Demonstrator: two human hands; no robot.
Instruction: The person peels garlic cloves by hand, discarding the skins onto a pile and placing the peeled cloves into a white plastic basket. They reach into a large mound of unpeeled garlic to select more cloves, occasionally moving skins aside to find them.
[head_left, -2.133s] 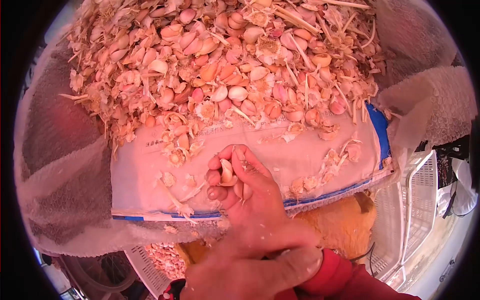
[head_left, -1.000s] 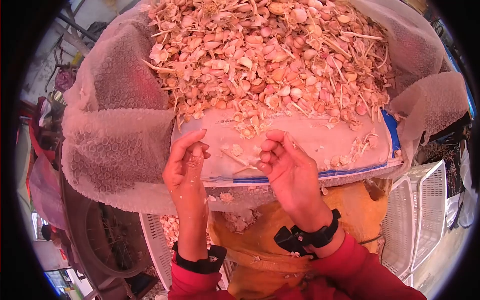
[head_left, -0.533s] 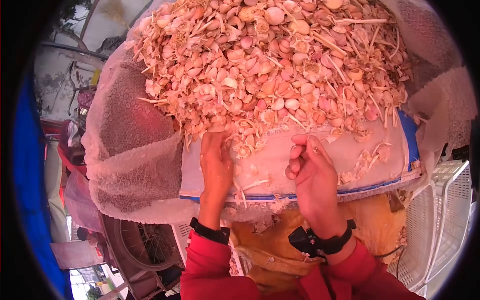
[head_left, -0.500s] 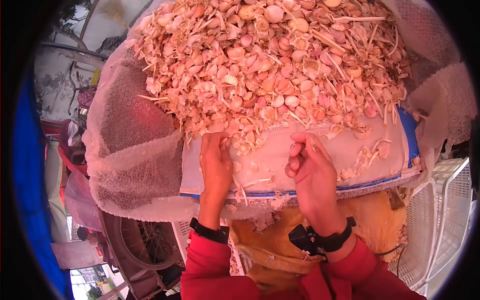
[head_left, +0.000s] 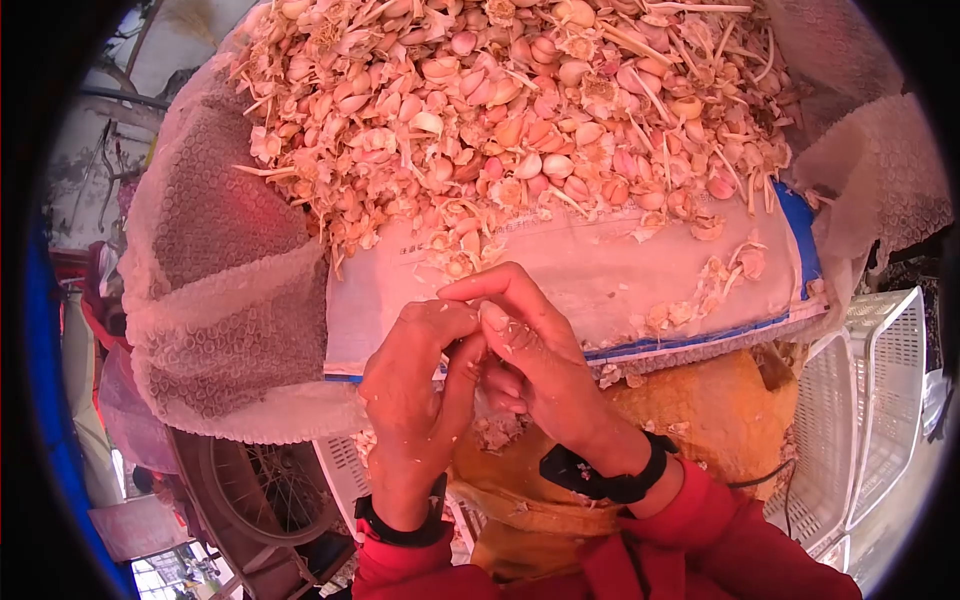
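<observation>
My left hand (head_left: pixel 412 375) and my right hand (head_left: pixel 545 365) meet above the near edge of a white sack (head_left: pixel 590 275). Both are closed in a pinch, fingertips touching. Whatever lies between the fingertips is hidden by the thumbs and fingers. Small flakes of skin cling to both hands. Beyond them rises a large heap of garlic cloves (head_left: pixel 540 130), mixed with papery skins and dry stalks. A few loose garlic skins (head_left: pixel 715 290) lie on the sack to the right of my hands.
Bubble wrap (head_left: pixel 220 270) drapes around the heap on the left and right. White plastic crates (head_left: pixel 880 400) stand at the right. Below my hands is an orange-yellow sack (head_left: pixel 700 410). A spoked wheel (head_left: pixel 270 485) stands at the lower left.
My hands, apart over the sack before, have come together and nearer to me. The view has shifted, so the heap now sits slightly higher and further left.
</observation>
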